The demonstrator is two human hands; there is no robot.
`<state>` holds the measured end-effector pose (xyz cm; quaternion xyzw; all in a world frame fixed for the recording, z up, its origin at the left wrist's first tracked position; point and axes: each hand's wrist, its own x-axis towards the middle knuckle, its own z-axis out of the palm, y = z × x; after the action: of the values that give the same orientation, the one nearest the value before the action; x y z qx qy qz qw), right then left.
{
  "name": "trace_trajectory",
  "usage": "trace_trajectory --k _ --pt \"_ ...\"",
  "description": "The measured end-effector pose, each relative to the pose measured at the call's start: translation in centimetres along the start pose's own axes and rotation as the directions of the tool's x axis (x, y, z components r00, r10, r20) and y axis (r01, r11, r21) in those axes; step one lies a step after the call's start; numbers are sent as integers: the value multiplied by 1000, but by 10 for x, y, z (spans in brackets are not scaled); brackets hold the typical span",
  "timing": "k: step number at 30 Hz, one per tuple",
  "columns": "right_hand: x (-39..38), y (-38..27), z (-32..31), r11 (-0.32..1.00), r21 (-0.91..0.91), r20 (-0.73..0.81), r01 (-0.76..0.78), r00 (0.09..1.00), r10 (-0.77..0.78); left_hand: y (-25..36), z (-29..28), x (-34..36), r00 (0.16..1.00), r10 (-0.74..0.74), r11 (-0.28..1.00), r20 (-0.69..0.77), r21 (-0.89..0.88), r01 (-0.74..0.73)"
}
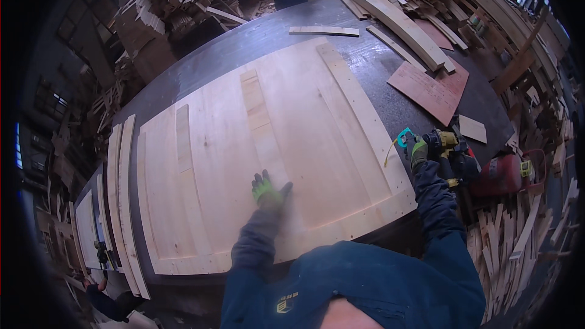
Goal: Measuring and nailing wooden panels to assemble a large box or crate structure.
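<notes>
My left hand [268,190], in a green and dark glove, lies flat with fingers spread on a pale plywood panel [213,201] bordered by nailed battens [350,212]. Two shorter strips [253,103] lie across its middle area. At the panel's right edge, my gloved right hand [418,151] is closed on what looks like a teal tape measure [404,136], with a thin yellow strip hanging from it. Just right of that hand are yellow and black nail guns [446,143], partly overlapping one another.
Long boards [125,207] flank the panel on the left. Timber [408,24] and reddish sheets [426,91] lie on the dark table [262,33] at top right. A red tank [499,176] and scrap strips [512,256] are at right. A co-worker [106,298] is at lower left.
</notes>
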<state>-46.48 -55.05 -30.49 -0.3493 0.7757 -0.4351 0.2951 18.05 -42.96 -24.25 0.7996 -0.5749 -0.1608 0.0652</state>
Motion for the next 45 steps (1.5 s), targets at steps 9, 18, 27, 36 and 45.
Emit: trace_trajectory --k 9,18,27,36,45 --pt "165 45 96 899 203 -74 -389 909 410 9 19 95 990 -121 992 77 37 118" --pt "56 11 117 822 -569 -240 13 954 -181 -35 48 107 993 -105 994 62 22 103" --pt "-399 -3 187 603 -208 620 770 580 -528 -115 102 61 997 -60 998 -49 -13 59" --pt "-539 72 219 361 -372 719 855 512 -470 -147 146 24 994 -53 998 -95 -34 50" --pt "-518 92 205 303 -455 787 838 537 -304 -137 181 21 920 176 984 -351 52 -169"
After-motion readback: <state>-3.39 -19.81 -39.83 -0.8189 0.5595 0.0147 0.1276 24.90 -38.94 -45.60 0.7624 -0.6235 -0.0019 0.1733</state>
